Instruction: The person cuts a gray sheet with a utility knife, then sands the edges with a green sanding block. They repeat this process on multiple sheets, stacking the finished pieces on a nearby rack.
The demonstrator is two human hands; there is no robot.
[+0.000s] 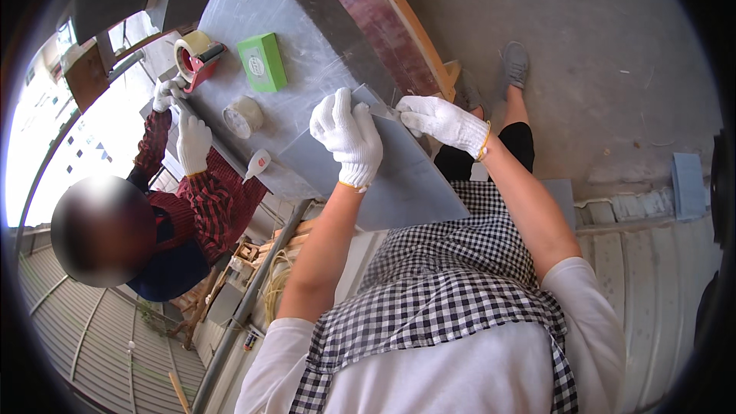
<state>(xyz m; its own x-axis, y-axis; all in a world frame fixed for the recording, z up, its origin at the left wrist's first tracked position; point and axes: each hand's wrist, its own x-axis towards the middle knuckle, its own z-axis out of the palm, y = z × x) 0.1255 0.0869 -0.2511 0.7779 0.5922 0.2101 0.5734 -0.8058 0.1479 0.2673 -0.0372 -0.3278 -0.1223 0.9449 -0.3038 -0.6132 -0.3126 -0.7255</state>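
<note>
A flat grey panel (406, 184) lies partly over the near edge of the table and sticks out toward my apron. My left hand (349, 138), in a white knit glove, is closed on the panel's far part with its fingers bent. At the panel's right edge, my right hand (443, 123), gloved the same way, has thumb and fingers pinched together. Something small and thin shows at those fingertips, too small to name. A small white squeeze bottle (259, 162) lies left of my left hand. Beyond it is a round whitish roll (243, 116).
The grey table (307, 46) also carries a green box (261, 63) and a red tape dispenser (201, 61). Across it, a person in a checked sleeve has gloved hands (193, 142) at the table's edge. A wooden-framed reddish panel (383, 19) stands beyond; a metal pipe (249, 303) runs at lower left.
</note>
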